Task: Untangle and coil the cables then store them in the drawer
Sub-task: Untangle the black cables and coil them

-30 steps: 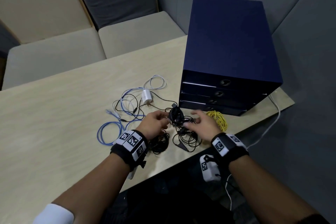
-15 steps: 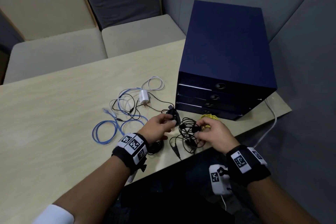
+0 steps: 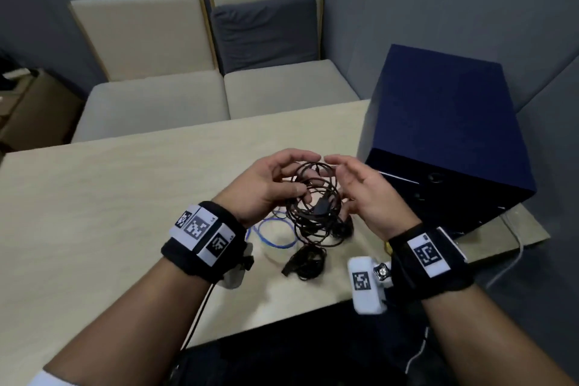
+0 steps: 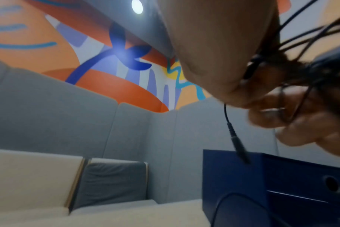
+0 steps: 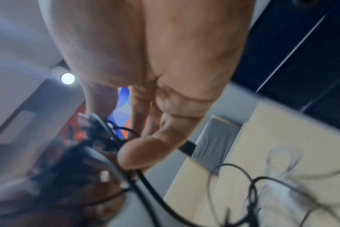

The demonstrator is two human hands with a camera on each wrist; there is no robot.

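Note:
Above the table, both hands hold a tangled black cable (image 3: 316,207) between them. My left hand (image 3: 293,180) grips its strands with curled fingers and thumb; in the left wrist view a black plug (image 4: 237,144) dangles from the bundle. My right hand (image 3: 341,177) cups the tangle's right side, its fingers hooked into the loops (image 5: 126,173). A second black cable bundle (image 3: 305,260) and a blue cable (image 3: 275,236) lie on the table below. The navy drawer unit (image 3: 448,135) stands at the right, its drawers closed.
The pale wooden table (image 3: 125,197) stretches to the left. Beige bench seats (image 3: 188,103) with a grey cushion (image 3: 266,31) sit behind it. A white cord (image 3: 513,247) hangs over the table's right edge beside the drawer unit.
Both hands have lifted the black tangle off the table and brought it up between them. The head view has tilted up; the white and yellow cables are now hidden.

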